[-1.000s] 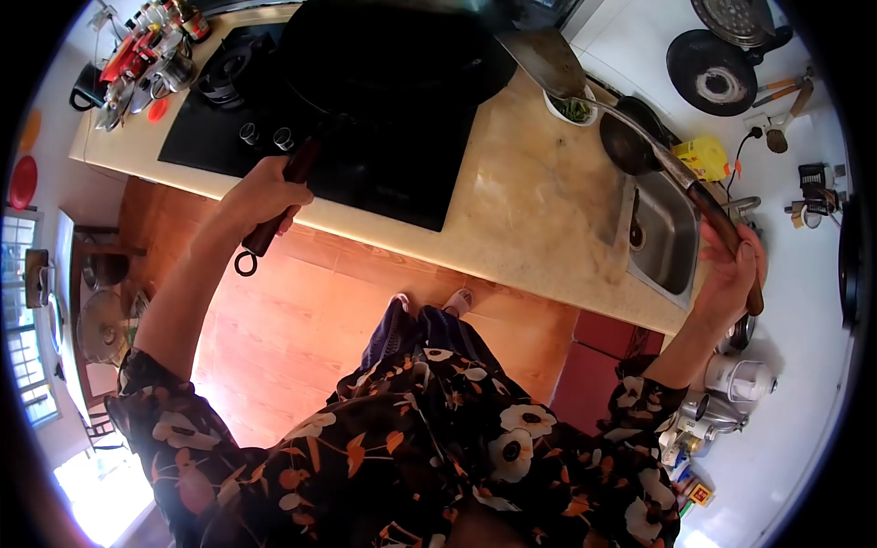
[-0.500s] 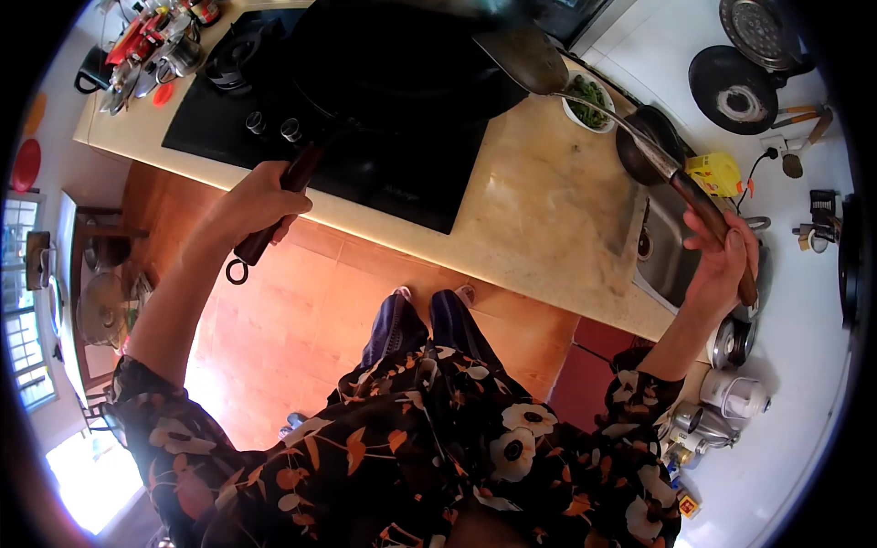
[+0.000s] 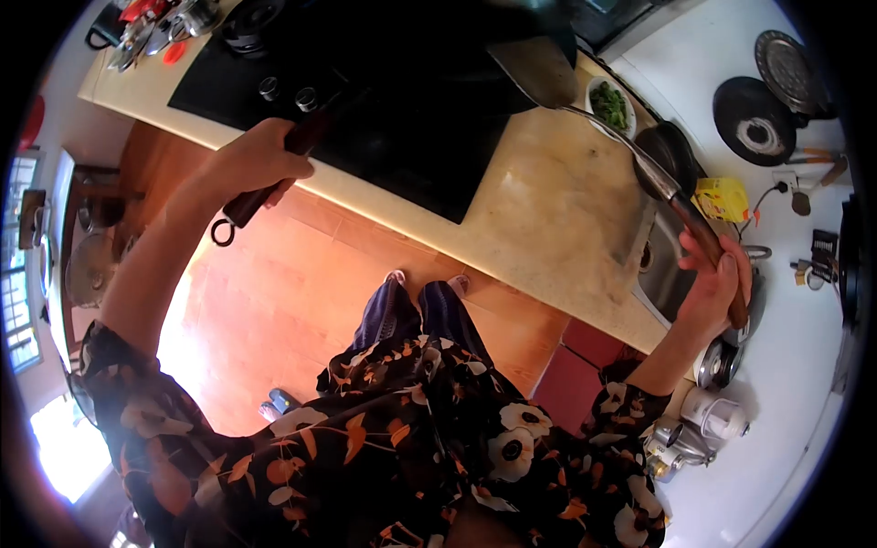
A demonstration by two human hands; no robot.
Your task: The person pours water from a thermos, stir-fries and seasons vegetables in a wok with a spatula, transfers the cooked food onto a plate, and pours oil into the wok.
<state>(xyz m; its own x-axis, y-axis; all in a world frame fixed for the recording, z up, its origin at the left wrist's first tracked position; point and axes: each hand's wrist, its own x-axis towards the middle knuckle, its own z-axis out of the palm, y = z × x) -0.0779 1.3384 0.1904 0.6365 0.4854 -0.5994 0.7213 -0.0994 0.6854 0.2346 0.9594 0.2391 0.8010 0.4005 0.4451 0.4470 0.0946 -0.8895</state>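
My left hand (image 3: 251,164) is wrapped around the dark wooden handle (image 3: 247,206) of a large black wok (image 3: 438,64) on the stove. Much of the wok is lost in shadow at the top of the view. In my right hand (image 3: 713,283) is the brown wooden grip of a long metal wok spatula (image 3: 539,73). Its blade is up by the wok's right side, tilted; whether it touches the wok I cannot tell. A white bowl of green vegetables (image 3: 609,105) stands on the counter just right of the blade.
The black cooktop (image 3: 402,164) is set into a beige counter (image 3: 548,210). A sink (image 3: 662,260), dark pan (image 3: 665,157) and yellow container (image 3: 722,198) are at right. Pans (image 3: 755,121) hang on the wall. Another person's slippered foot (image 3: 281,402) is on the floor behind my left side.
The view has turned slightly, shifting the counter and wall. Both hands keep their grips on the wok handle and spatula. A slippered foot shows more fully at lower left.
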